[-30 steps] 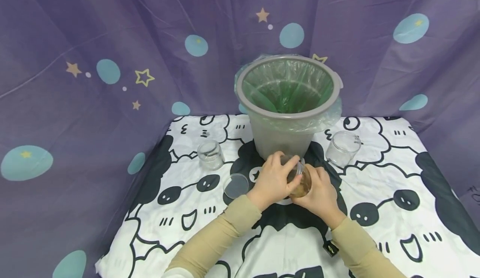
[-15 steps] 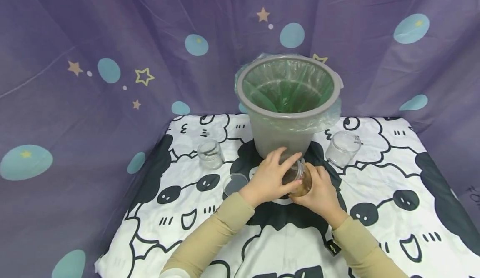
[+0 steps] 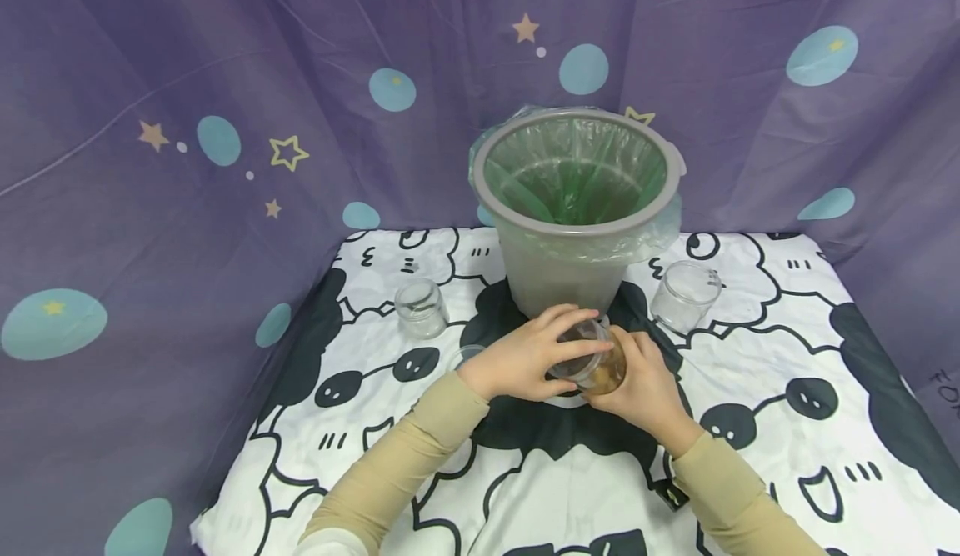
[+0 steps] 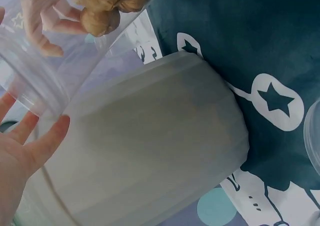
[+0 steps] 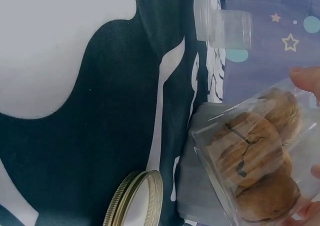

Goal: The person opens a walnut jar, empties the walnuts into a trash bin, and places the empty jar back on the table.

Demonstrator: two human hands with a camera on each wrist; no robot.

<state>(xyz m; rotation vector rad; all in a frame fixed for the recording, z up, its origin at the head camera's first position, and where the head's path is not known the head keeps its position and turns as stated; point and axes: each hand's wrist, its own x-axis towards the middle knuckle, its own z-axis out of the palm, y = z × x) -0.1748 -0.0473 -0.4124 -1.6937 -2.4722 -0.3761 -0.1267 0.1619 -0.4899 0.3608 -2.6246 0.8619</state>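
Note:
Between both hands a clear jar [image 3: 609,373] lies tilted, with several brown walnuts [image 5: 250,151] in it. My right hand [image 3: 647,385] grips the jar's walnut-filled end. At the other end, the fingers and thumb of my left hand [image 3: 525,354] hold the clear rim [image 4: 37,88]; the left wrist view shows fingertips touching it. A gold-rimmed round lid [image 5: 135,201] shows at the bottom of the right wrist view. Beside my left wrist, a clear round piece [image 3: 468,354] lies on the cloth, mostly hidden by that hand.
Behind the hands stands a grey bin [image 3: 570,277] with a green plastic liner [image 3: 577,168]. A clear jar [image 3: 422,310] is at the left and another clear jar [image 3: 686,296] at the right, both on the patterned cloth [image 3: 750,348]. A purple curtain [image 3: 450,22] hangs behind.
My left hand has shifted left along the jar, its fingers now pointing right, and covers more of the clear round piece. The right hand has stayed nearly in place.

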